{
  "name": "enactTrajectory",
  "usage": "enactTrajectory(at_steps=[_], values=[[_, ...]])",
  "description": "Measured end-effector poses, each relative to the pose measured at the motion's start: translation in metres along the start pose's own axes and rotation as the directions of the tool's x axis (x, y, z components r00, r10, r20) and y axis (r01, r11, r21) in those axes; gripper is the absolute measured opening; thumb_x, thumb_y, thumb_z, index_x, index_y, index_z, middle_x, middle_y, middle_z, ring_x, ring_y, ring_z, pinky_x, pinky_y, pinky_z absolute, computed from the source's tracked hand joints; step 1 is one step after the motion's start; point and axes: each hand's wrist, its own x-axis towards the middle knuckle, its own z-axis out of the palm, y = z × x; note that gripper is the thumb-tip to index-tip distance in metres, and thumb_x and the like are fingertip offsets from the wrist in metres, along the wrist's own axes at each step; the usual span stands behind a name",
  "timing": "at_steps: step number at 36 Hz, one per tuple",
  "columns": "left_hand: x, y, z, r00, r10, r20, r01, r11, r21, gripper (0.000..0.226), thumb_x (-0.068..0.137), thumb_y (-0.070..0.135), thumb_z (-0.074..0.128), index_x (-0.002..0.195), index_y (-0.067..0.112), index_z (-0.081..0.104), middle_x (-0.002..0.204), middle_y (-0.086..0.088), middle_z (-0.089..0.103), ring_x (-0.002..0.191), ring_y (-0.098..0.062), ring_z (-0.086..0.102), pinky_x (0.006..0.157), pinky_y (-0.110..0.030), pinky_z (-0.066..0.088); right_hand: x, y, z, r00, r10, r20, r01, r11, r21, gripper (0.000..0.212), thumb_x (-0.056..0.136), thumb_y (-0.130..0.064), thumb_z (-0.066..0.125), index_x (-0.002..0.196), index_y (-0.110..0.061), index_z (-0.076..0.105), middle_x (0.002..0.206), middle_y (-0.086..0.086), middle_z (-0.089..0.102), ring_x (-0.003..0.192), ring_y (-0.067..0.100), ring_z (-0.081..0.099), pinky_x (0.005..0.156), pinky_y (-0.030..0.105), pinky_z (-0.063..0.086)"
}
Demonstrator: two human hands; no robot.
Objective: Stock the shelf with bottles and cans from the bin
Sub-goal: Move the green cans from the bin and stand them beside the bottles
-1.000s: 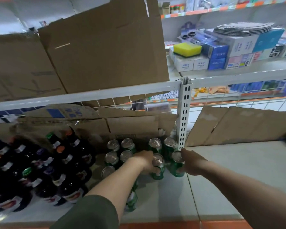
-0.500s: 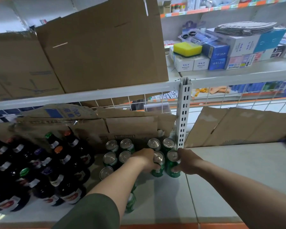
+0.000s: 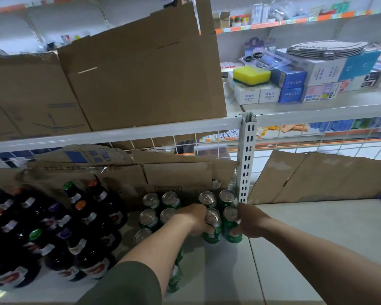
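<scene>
Cans [image 3: 151, 201], green with silver tops, stand upright in rows on the shelf [image 3: 317, 238]. They are in front of a cardboard [image 3: 178, 179] sheet and just left of the white post [image 3: 246, 161]. At the right end of the group, the left hand [image 3: 195, 220] grips the left can [image 3: 213, 232] of the front pair, with its fingers curled round the side. The right hand [image 3: 251, 223] grips the right can [image 3: 230, 227], with thumb and fingers wrapped round it from the right. Both held cans are upright, close side by side, just in front of two more cans at the back. More green cans show partly under the left forearm; how they stand cannot be told. Dark bottles [image 3: 92, 216] with coloured caps crowd the shelf just beside the cans on the left. On the upper shelf [image 3: 317, 111] sit large boxes [image 3: 141, 73], and further right are small packets [image 3: 288, 79] with a yellow sponge [image 3: 251, 74] on top.
</scene>
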Motion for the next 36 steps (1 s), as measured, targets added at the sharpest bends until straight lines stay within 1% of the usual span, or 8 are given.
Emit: enactTrajectory(at_steps=[3,5,9,16,22,28,32,36], values=[[0.002,0.002,-0.001,1.000,0.005,-0.001,-0.005,0.999,0.033,0.046,0.086,0.051,0.074,0.110,0.014,0.062,0.111,-0.007,0.066,0.095,-0.029,0.065,0.080,-0.037,0.053,0.001,0.002,-0.001,1.000,-0.005,0.005,0.005,1.000,-0.004,0.064,0.070,-0.033,0.087,0.122,-0.014,0.055,0.123,0.006,0.062,0.096,0.018,0.056,0.077,0.024,0.047],[0.004,0.003,-0.003,1.000,0.006,0.007,-0.007,0.998,0.057,0.044,0.084,0.052,0.075,0.105,0.014,0.064,0.106,-0.007,0.067,0.092,-0.029,0.066,0.074,-0.036,0.051,0.002,0.003,-0.001,1.000,-0.005,0.010,0.005,1.000,-0.008,0.064,0.071,-0.034,0.086,0.122,-0.013,0.055,0.123,0.007,0.062,0.100,0.021,0.059,0.075,0.024,0.043],[0.005,0.003,-0.006,1.000,0.008,0.017,-0.010,0.997,0.074,0.043,0.084,0.051,0.075,0.100,0.013,0.064,0.099,-0.006,0.066,0.089,-0.028,0.066,0.069,-0.034,0.049,0.003,0.003,-0.001,1.000,-0.013,0.021,0.013,1.000,-0.009,0.064,0.072,-0.034,0.086,0.124,-0.013,0.055,0.127,0.006,0.060,0.110,0.024,0.059,0.078,0.023,0.044],[0.004,0.003,-0.006,1.000,-0.004,0.023,0.001,0.995,0.101,0.046,0.083,0.052,0.075,0.107,0.015,0.063,0.106,-0.006,0.067,0.092,-0.028,0.066,0.075,-0.037,0.053,0.006,0.003,-0.001,0.999,-0.029,0.032,0.029,0.999,-0.013,0.067,0.068,-0.036,0.088,0.123,-0.016,0.057,0.126,0.005,0.063,0.109,0.024,0.061,0.087,0.028,0.052],[0.003,0.006,-0.010,0.998,-0.020,0.058,0.012,0.992,0.129,0.050,0.083,0.051,0.075,0.114,0.014,0.061,0.109,-0.007,0.066,0.093,-0.027,0.065,0.083,-0.040,0.057,0.008,0.002,-0.001,0.999,-0.019,0.043,0.021,0.999,-0.032,0.067,0.066,-0.040,0.088,0.119,-0.013,0.056,0.121,0.006,0.063,0.105,0.024,0.061,0.084,0.030,0.053],[0.003,0.004,-0.008,0.999,-0.031,0.041,0.027,0.994,0.107,0.058,0.082,0.052,0.076,0.121,0.013,0.058,0.118,-0.009,0.065,0.101,-0.029,0.065,0.088,-0.041,0.057,0.006,0.004,0.002,0.999,-0.021,0.044,0.023,0.999,-0.033,0.071,0.066,-0.040,0.088,0.121,-0.013,0.053,0.123,0.007,0.062,0.105,0.024,0.060,0.085,0.031,0.054],[0.003,0.005,-0.008,0.999,-0.037,0.022,0.034,0.992,0.125,0.058,0.078,0.055,0.078,0.117,0.014,0.061,0.113,-0.008,0.067,0.098,-0.029,0.066,0.086,-0.040,0.057,0.005,0.006,0.004,0.999,-0.034,0.030,0.034,0.999,-0.001,0.075,0.062,-0.041,0.088,0.122,-0.017,0.052,0.126,0.006,0.061,0.108,0.024,0.060,0.086,0.030,0.052],[0.001,0.006,-0.009,0.998,-0.053,0.045,0.047,0.991,0.124,0.058,0.082,0.054,0.077,0.119,0.013,0.059,0.110,-0.007,0.065,0.096,-0.028,0.065,0.083,-0.038,0.055,0.003,0.007,0.004,0.999,-0.027,0.022,0.027,1.000,-0.005,0.073,0.063,-0.040,0.088,0.120,-0.016,0.051,0.125,0.007,0.059,0.107,0.025,0.059,0.080,0.027,0.048]])
